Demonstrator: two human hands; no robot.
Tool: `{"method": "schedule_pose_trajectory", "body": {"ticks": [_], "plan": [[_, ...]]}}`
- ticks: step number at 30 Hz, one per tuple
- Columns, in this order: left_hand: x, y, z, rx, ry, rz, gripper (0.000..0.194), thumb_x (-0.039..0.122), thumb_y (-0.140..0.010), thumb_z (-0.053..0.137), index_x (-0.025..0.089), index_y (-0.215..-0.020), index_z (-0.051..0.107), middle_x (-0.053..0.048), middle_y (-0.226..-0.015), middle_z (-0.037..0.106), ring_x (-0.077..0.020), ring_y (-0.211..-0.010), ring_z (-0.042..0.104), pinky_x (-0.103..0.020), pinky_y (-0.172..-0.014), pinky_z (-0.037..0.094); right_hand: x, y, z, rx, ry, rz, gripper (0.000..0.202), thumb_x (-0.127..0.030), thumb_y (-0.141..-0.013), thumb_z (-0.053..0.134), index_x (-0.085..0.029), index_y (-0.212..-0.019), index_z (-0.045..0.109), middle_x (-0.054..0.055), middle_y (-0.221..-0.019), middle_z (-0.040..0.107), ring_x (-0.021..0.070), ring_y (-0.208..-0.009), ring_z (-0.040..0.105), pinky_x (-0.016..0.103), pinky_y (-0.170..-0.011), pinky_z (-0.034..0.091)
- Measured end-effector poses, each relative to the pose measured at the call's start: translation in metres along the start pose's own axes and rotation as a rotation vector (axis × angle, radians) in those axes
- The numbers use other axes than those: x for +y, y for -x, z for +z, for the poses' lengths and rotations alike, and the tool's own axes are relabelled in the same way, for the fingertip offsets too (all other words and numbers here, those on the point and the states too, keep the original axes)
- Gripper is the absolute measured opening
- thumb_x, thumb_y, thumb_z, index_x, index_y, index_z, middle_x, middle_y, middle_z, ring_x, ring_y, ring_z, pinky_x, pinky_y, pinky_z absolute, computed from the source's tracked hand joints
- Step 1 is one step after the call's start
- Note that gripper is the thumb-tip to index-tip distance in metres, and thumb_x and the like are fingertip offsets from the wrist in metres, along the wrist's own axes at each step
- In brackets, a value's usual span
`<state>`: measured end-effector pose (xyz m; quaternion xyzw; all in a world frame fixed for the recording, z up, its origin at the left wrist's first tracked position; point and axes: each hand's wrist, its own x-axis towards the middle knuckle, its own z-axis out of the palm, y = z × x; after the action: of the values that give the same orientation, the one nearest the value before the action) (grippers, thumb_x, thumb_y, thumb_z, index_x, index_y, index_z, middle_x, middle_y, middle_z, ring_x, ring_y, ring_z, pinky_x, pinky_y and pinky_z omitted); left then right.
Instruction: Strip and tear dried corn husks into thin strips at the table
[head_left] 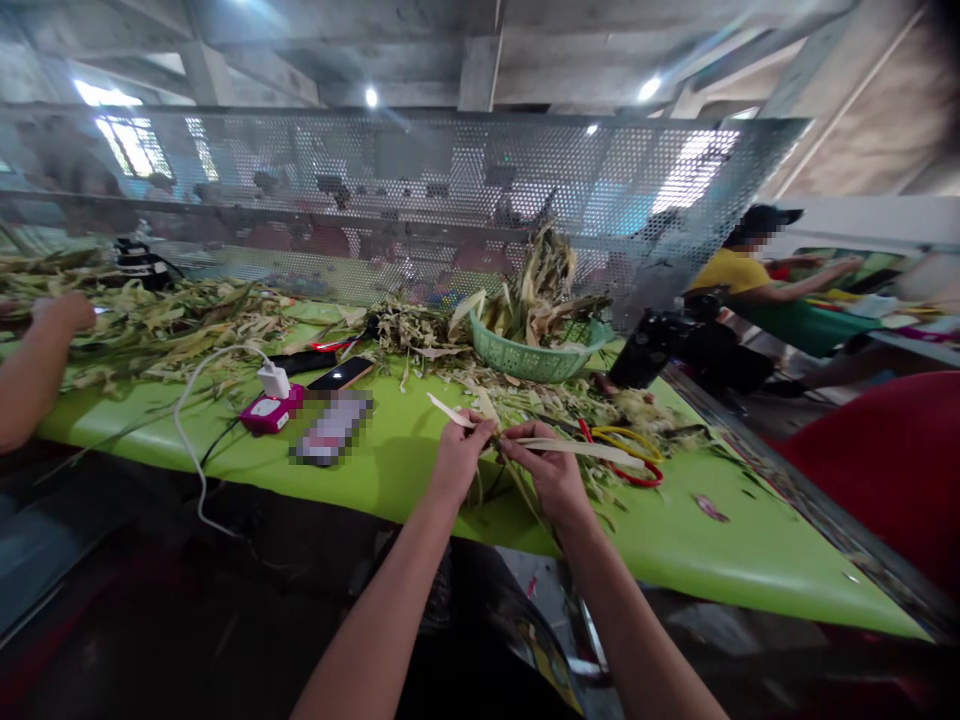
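Pale leaf strips [592, 449] cross between my two hands over the front of the green table. My left hand [459, 455] pinches them from the left, and one short end sticks out past its fingers. Close beside it, my right hand [551, 470] has its thumb and fingers closed on the strips, with a long flat end running out to the right. More thin strips hang down between the hands. The fingertips nearly meet, and the small crossing point between them is partly hidden.
Behind my hands stands a green basket [525, 350] of dried leaves. Scissors [634, 470] with red and yellow handles lie right. Phones [334, 428] and a pink power socket [271, 408] lie left. Leaf scraps cover the back. Another person's arm [34, 370] reaches in at left.
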<state>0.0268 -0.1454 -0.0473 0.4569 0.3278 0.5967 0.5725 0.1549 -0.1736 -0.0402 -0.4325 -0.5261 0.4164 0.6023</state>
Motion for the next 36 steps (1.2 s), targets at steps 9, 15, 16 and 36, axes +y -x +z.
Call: {"method": "schedule_pose_trajectory", "body": {"ticks": [9, 15, 16, 36], "plan": [[-0.0041, 0.0036, 0.0048, -0.225, 0.115, -0.170, 0.039, 0.047, -0.069, 0.072, 0.016, -0.091, 0.062, 0.000, -0.076, 0.060, -0.0109, -0.068, 0.051, -0.024, -0.066, 0.038, -0.0019, 0.0014, -0.0021, 0.095, -0.076, 0.014, 0.023, -0.036, -0.069, 0.077, -0.020, -0.083, 0.068, 0.001, -0.073, 0.066, 0.0157, -0.069, 0.057, 0.029, -0.068, 0.045], [-0.0011, 0.0015, 0.0033, -0.221, 0.065, -0.058, 0.029, 0.041, -0.072, 0.070, 0.015, -0.082, 0.062, 0.001, -0.070, 0.057, -0.0104, -0.066, 0.048, -0.022, -0.064, 0.035, -0.0024, 0.0003, -0.0030, 0.167, -0.009, -0.050, 0.023, -0.039, -0.072, 0.072, -0.018, -0.083, 0.070, 0.000, -0.069, 0.062, 0.0124, -0.061, 0.050, 0.026, -0.061, 0.041], [-0.0001, 0.0015, 0.0029, -0.200, 0.057, -0.053, 0.028, 0.040, -0.072, 0.070, 0.015, -0.081, 0.062, 0.002, -0.070, 0.057, -0.0101, -0.065, 0.048, -0.022, -0.063, 0.035, -0.0021, -0.0003, -0.0037, 0.184, 0.000, -0.051, 0.023, -0.039, -0.072, 0.072, -0.018, -0.081, 0.069, 0.000, -0.067, 0.061, 0.0119, -0.059, 0.049, 0.026, -0.059, 0.040], [0.0001, -0.0005, -0.0010, -0.026, 0.082, -0.017, 0.029, 0.041, -0.072, 0.069, 0.015, -0.080, 0.060, 0.003, -0.063, 0.049, -0.0076, -0.057, 0.041, -0.020, -0.056, 0.032, -0.0040, 0.0022, -0.0062, -0.084, -0.050, 0.187, 0.032, -0.044, -0.070, 0.073, -0.019, -0.087, 0.065, 0.000, -0.071, 0.063, 0.0108, -0.054, 0.049, 0.023, -0.051, 0.034]]}}
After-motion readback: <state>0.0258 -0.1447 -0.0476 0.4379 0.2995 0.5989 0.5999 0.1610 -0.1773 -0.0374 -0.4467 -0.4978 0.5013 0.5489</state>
